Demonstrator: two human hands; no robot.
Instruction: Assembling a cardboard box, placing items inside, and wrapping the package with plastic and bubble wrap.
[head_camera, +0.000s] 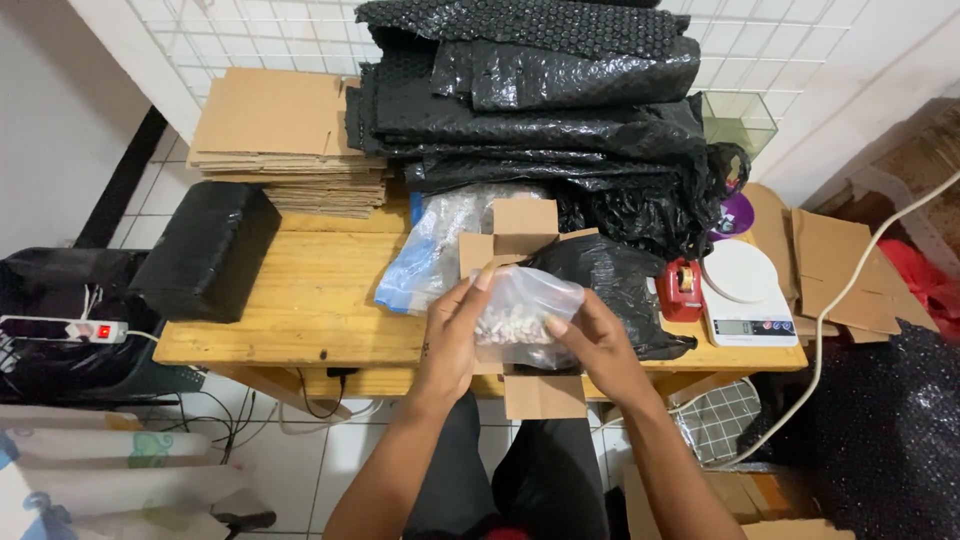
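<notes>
Left hand (452, 335) and right hand (592, 342) both closed on a small clear plastic bag (520, 310) w/ pale small pieces inside, left gripping its left edge w/ fingers up at the top, right pinching the right side. Bag is held up just over an open small cardboard box (522, 240) at the front edge of the wooden worktop (320, 300), box flaps spread out, one flap hanging over the worktop edge. Just right of the box a crumpled black plastic bag (625, 280), touching it. Behind-left of the box a larger clear bag (430, 250) w/ blue bottom. Further right a red tape dispenser (682, 290), beside it a white kitchen scale (745, 295). Back of worktop: big pile of black bubble wrap (540, 100), and left of it a stack of flat cardboard (280, 140). Far left a wrapped black parcel (208, 250). Off the worktop at left, a white power strip (62, 329) w/ red switch
</notes>
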